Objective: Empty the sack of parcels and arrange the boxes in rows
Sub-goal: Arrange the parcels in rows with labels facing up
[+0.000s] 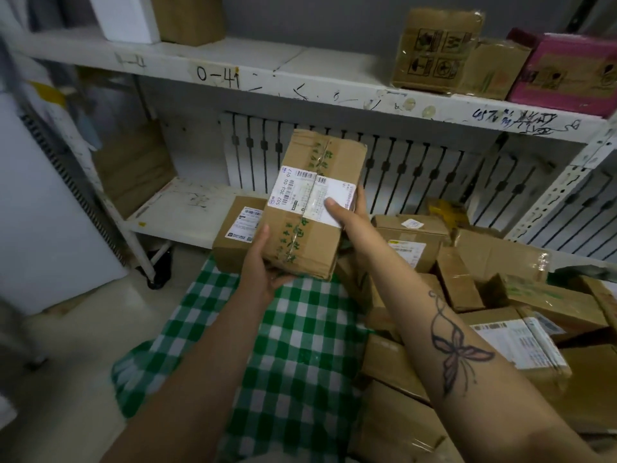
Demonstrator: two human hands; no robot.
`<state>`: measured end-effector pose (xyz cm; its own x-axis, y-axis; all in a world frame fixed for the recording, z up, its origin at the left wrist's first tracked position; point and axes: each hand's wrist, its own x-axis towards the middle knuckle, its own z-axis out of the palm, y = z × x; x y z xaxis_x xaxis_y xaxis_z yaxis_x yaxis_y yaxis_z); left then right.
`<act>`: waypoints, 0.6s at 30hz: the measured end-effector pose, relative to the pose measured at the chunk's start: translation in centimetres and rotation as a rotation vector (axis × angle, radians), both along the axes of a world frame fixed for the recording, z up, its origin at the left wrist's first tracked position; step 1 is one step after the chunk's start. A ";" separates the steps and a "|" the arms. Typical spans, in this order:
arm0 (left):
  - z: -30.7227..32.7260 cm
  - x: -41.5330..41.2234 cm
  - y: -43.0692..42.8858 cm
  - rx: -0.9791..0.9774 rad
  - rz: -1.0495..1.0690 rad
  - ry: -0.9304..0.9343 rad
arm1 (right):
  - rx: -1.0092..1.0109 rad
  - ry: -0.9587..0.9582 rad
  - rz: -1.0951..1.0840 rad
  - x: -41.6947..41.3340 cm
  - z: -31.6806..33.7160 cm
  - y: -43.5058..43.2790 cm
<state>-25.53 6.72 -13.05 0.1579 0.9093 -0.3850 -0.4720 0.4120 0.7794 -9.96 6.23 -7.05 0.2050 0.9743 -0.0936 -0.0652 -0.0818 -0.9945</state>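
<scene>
Green-and-white checked cloth point(293, 345) covers the floor, with a jumbled heap of brown cardboard boxes point(467, 295) at its right. Both hands, left point(263, 265) and right point(347, 208), clasp a taped brown carton with a white label point(310, 208) in mid-air. Looks like the placing step: set it beside the labelled box point(237, 238) behind, clear of the heap.

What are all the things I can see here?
Taped brown cardboard box with white label: one, held up in both hands.
Brown cardboard parcels: many, heaped at right.
Labelled brown box: one, behind the cloth.
Green-and-white checked cloth: one, on the floor.
White metal shelf: marked 0-41, across the back.
Pink box: one, top shelf, right.
Left hand: under the box.
Right hand: on the label.
</scene>
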 end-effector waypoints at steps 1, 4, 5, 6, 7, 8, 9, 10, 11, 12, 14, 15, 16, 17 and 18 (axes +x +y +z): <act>-0.4 -0.8 -0.2 -0.007 0.013 0.017 | -0.024 0.035 0.015 -0.7 -0.6 0.3; -1.4 -2.9 -1.1 -0.035 0.041 0.098 | -0.153 0.061 0.034 -2.8 -2.2 1.1; -1.8 -3.6 -1.4 -0.045 0.050 0.116 | -0.209 0.066 0.031 -3.4 -2.8 1.4; -2.2 -4.3 -1.8 -0.062 0.057 0.126 | -0.269 0.067 0.028 -3.9 -3.4 1.7; -2.6 -4.8 -2.2 -0.077 0.059 0.133 | -0.330 0.058 0.036 -4.2 -3.9 1.8; -3.1 -5.5 -2.5 -0.093 0.069 0.143 | -0.404 0.034 0.072 -4.5 -4.4 1.9; -3.8 -6.4 -2.9 -0.114 0.092 0.154 | -0.484 -0.001 0.125 -5.2 -4.8 2.0; -4.3 -7.2 -3.3 -0.142 0.112 0.163 | -0.549 -0.033 0.163 -5.8 -5.3 2.0; -4.9 -7.8 -3.7 -0.179 0.131 0.173 | -0.583 -0.047 0.173 -6.2 -5.9 2.1; -5.4 -8.5 -4.0 -0.216 0.151 0.173 | -0.590 -0.049 0.163 -6.7 -6.5 2.3; -6.2 -9.4 -4.6 -0.268 0.183 0.176 | -0.562 -0.029 0.124 -7.9 -7.5 2.6; -6.4 -9.7 -5.0 -0.290 0.203 0.175 | -0.549 -0.019 0.123 -8.6 -8.0 2.7; -6.7 -10.0 -5.2 -0.309 0.228 0.166 | -0.550 -0.018 0.129 -9.3 -8.5 2.7; -7.0 -10.4 -5.4 -0.329 0.254 0.153 | -0.567 -0.019 0.144 -10.1 -9.1 2.8; -7.3 -10.8 -5.5 -0.347 0.275 0.152 | -0.585 -0.030 0.162 -10.9 -9.8 2.8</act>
<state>-36.32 1.22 -20.39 -0.1527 0.7225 -0.6743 -0.4915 0.5364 0.6861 -20.83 9.07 -16.84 0.0693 0.7822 -0.6191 0.0211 -0.6216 -0.7830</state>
